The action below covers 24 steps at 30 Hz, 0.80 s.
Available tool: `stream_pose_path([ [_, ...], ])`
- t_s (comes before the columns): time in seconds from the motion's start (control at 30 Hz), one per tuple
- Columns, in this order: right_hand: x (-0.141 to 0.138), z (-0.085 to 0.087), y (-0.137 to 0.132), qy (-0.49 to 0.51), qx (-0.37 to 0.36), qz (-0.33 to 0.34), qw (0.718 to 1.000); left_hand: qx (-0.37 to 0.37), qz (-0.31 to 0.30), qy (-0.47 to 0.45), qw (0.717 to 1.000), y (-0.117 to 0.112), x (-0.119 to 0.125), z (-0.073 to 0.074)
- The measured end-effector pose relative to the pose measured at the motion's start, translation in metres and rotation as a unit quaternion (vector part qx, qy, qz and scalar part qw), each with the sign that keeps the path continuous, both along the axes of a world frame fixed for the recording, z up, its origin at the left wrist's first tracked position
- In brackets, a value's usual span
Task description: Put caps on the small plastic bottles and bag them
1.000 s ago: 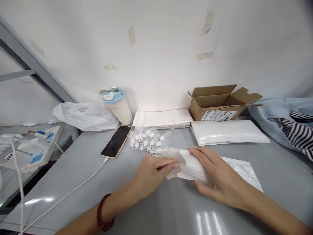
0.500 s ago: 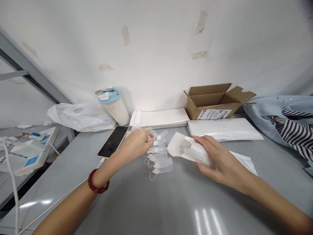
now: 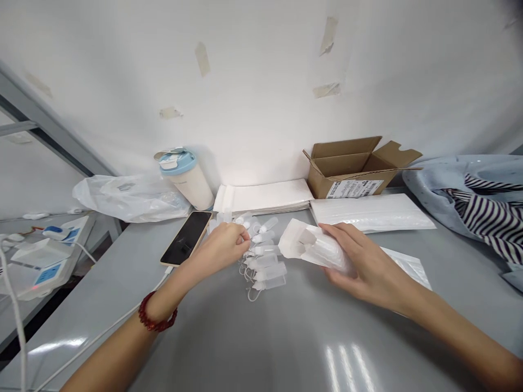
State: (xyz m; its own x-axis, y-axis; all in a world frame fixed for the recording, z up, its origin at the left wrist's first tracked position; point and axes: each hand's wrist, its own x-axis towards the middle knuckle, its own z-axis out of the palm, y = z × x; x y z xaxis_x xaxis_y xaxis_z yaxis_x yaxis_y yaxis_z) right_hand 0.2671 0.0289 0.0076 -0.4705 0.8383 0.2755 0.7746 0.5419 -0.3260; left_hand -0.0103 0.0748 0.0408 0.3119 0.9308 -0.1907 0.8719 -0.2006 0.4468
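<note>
Head view: left hand [image 3: 218, 249] curled, fingertips at a heap of small plastic bottles [image 3: 263, 265] on the grey table [image 3: 196, 337] — grip unclear. Right hand [image 3: 363, 275] clamped around a rolled white padded envelope [image 3: 314, 247], just beside the heap.

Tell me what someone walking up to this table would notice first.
The eye goes first to the two hands at the middle of the grey table. The right hand grips a white padded mailer, while the left hand, with a red bead bracelet on its wrist, sits at a cluster of small clear plastic bottles. Behind them, an open cardboard box stands out against the white wall.
</note>
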Motion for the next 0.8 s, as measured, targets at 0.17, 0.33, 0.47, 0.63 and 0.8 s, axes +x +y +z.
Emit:
stream_pose_path([
  [0.17,0.000,-0.001,0.000,-0.009,-0.009,0.004,1.000,0.035,0.027,-0.051,0.998,-0.006,-0.005,0.019],
  [0.33,0.000,-0.001,0.000,-0.001,-0.009,0.012,1.000,0.000,0.034,-0.109,0.993,-0.017,-0.009,0.040],
  [0.47,-0.003,0.000,-0.003,0.016,-0.021,0.024,0.999,-0.052,-0.018,-0.137,0.989,-0.018,0.007,0.041],
  [0.63,-0.009,-0.002,-0.008,0.043,-0.020,0.056,0.997,-0.074,-0.107,-0.160,0.978,-0.015,0.043,0.024],
  [0.8,-0.011,-0.005,-0.009,0.045,-0.016,0.069,0.996,0.057,-0.157,-0.124,0.978,-0.021,0.071,0.003],
])
